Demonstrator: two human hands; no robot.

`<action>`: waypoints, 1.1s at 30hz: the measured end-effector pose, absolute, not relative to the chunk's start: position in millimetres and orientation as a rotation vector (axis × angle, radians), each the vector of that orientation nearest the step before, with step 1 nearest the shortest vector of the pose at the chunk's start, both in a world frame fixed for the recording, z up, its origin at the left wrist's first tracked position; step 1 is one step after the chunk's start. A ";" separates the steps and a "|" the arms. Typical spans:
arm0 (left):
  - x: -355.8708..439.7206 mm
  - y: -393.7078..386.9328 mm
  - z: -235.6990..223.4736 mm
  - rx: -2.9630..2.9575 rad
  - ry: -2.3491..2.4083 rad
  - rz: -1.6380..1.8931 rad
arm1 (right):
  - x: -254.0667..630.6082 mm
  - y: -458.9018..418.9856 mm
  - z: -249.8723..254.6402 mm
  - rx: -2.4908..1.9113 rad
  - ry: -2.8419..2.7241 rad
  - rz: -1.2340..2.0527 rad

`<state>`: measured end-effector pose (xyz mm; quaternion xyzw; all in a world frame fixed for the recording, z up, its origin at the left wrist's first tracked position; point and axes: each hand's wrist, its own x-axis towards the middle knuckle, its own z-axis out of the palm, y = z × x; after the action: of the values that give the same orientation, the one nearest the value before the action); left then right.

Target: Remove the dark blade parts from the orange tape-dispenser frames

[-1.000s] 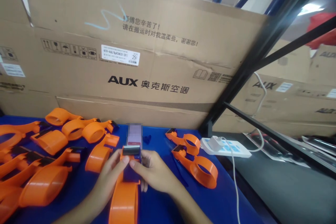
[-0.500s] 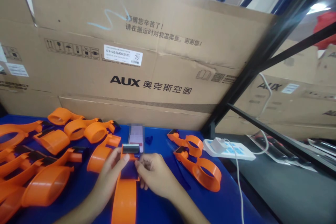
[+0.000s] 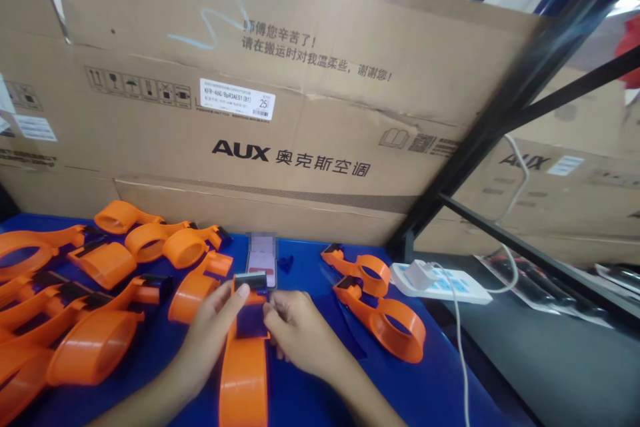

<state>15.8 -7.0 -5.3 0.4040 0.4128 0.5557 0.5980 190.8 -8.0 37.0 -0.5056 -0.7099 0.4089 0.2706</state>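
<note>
An orange tape dispenser [image 3: 243, 373] with a dark toothed blade end lies lengthwise in front of me, its ring part toward me. My left hand [image 3: 215, 313] grips it from the left near the blade end, thumb on top. My right hand [image 3: 295, 327] is closed, thumb and fingers pinched beside the dispenser's right edge. Whatever sits between those fingertips is too small or hidden to make out. Just beyond the blade end lies a phone [image 3: 262, 260], and a small dark blue piece [image 3: 285, 263] is to its right.
Several orange tape dispensers [image 3: 95, 347] crowd the blue table [image 3: 320, 400] at left. Two more dispensers [image 3: 395, 327] lie at right. A white power strip [image 3: 440, 283] with a plug and cable sits by a black frame post [image 3: 465, 147]. Behind stands a large cardboard box [image 3: 300, 200].
My right hand has drawn off the dispenser's top to its right edge, fingers curling into a pinch. My left hand keeps its hold. The view has shifted slightly.
</note>
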 end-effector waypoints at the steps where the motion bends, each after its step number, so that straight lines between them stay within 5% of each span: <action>1: 15.7 -7.2 -5.2 0.933 0.958 1.289 | 191.0 -8.0 36.8 -1.359 -1.911 1.117; 33: 18.1 -14.5 -3.1 0.705 0.939 1.225 | 198.9 1.2 36.0 -1.296 -1.728 1.424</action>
<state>18.1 -14.5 -3.1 0.3118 0.4151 0.5417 0.6611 198.9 1.2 36.0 -0.4818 -0.6424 0.5293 0.2738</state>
